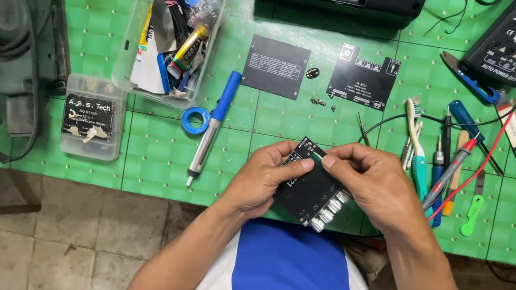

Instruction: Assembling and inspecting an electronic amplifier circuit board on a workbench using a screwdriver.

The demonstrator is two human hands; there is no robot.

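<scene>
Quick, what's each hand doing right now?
Left hand: closed on the black circuit board, gripping its left edge.
Right hand: closed, pinching the board's top edge.

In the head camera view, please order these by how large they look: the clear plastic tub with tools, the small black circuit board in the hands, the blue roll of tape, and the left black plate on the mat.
1. clear plastic tub
2. circuit board and left black plate: they look similar, and the board is nearer the camera and partly covered by the left hand and right hand, so no ranking
3. blue roll of tape
</scene>
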